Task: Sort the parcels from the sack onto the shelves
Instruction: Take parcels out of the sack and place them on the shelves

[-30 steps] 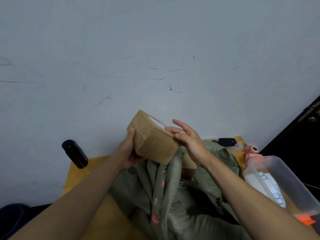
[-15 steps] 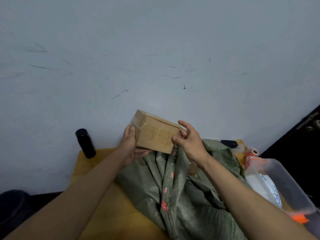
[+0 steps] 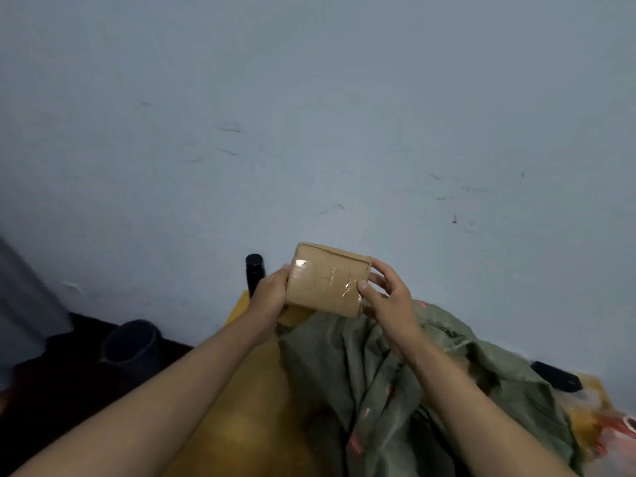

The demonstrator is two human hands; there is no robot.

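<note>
Taking the cardboard parcel (image 3: 327, 284) as the landmark and working across from its left: far to its lower left a dark bucket (image 3: 129, 344) stands on the floor, and just left of the parcel, partly behind the left hand, a black bottle (image 3: 254, 271) stands upright near the yellow table's (image 3: 241, 390) back edge. The left hand (image 3: 270, 297) grips the parcel's left end, fingers wrapped behind it and out of sight. The parcel is held up in the air in front of the pale wall, above the table and clear of the sack, its taped face turned toward the camera; there is handwriting on that face, but it is too blurred to read. The right hand (image 3: 385, 297) holds the parcel's right end, thumb on the front face and fingers curled round the edge. Below and to the right of the parcel the green sack (image 3: 395, 366) lies slumped on the table, and further right a black object (image 3: 555, 376) rests on it. No shelves are in view, so the parcel has yet to be carried off. The likely risks: glossy tape under the thumb could let the box slip as one hand lets go; a leftward swing could knock the bottle over; and a misread mark would send it to the wrong shelf.
</note>
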